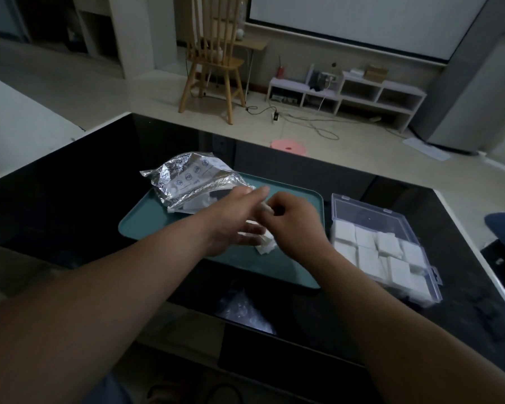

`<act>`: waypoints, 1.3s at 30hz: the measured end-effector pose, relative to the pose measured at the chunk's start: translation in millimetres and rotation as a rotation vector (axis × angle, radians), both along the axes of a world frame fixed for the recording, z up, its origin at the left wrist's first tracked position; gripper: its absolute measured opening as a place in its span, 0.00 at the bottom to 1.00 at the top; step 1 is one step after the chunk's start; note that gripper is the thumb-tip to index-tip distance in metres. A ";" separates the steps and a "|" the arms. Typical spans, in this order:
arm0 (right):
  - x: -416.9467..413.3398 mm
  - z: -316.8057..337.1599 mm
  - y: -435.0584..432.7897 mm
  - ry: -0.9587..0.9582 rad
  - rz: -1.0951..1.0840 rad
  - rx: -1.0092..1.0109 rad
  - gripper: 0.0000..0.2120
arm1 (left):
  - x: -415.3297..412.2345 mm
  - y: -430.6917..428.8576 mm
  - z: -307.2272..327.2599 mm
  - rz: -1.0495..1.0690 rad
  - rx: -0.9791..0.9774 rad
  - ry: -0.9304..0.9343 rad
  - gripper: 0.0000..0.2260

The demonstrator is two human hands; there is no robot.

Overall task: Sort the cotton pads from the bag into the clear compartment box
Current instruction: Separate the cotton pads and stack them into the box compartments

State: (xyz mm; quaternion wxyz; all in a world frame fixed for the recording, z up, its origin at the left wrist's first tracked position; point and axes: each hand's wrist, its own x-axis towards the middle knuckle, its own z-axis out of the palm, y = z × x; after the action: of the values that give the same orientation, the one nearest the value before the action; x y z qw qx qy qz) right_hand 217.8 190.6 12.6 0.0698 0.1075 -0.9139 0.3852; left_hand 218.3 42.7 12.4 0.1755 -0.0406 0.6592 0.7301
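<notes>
Right hand (295, 221): fingers curled inward, the tips pinching a white edge of the cotton pads (265, 244) at the point where both hands meet. Left hand (233, 228): fingers lie nearly straight, index extended, with the small stack of pads resting against the lower fingers. Whether the thumb clamps the stack cannot be told. Assessment: the left hand serves as a support so the right can peel a single pad off the stack.

Both hands work over the teal tray (142, 220), which appears to be placed there to catch strays; a corner of the stack hangs just above its surface.

The silver foil bag (193, 179) lies crumpled on the tray's far left corner, mouth towards the hands, white contents showing at the opening.

The clear compartment box (362, 208) sits just right of the tray on the black table (70, 185), lid thrown back, within short reach of the right hand.

Condition of pads: square, flat, white, soft-edged. The filed pads (388, 245) already occupy most visible compartments, some overlapping the dividers. Task judged well advanced.
</notes>
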 end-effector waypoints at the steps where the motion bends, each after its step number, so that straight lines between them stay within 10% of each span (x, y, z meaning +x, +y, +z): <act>1: 1.3 1.1 -6.9 -0.026 0.079 -0.042 0.05 | -1.1 1.7 -0.5 0.028 0.068 0.004 0.12; 6: -41.0 6.4 -8.7 -0.085 0.016 -0.174 0.10 | -13.6 -21.7 -1.5 0.393 0.145 -0.148 0.05; 13: -105.1 -33.1 -9.0 -0.230 0.075 0.505 0.15 | -16.8 -35.1 -7.8 0.396 0.002 -0.214 0.06; 19: -112.3 -25.6 -34.5 -0.325 0.183 0.605 0.16 | -20.2 -29.7 -5.8 0.333 0.017 -0.207 0.08; 28: -70.7 6.9 36.6 -0.443 -0.072 -0.349 0.07 | -17.9 -8.9 -9.1 0.286 -0.004 -0.130 0.05; 39: -1.4 29.2 57.9 -0.586 -0.054 -0.769 0.09 | 1.6 20.4 15.1 -0.005 0.130 0.009 0.10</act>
State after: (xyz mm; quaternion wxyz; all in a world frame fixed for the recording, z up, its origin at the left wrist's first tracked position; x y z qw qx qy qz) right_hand 216.4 248.5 41.8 -0.1459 -0.0631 -0.6889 0.7072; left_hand 219.8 63.1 27.5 0.1764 -0.0243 0.6114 0.7710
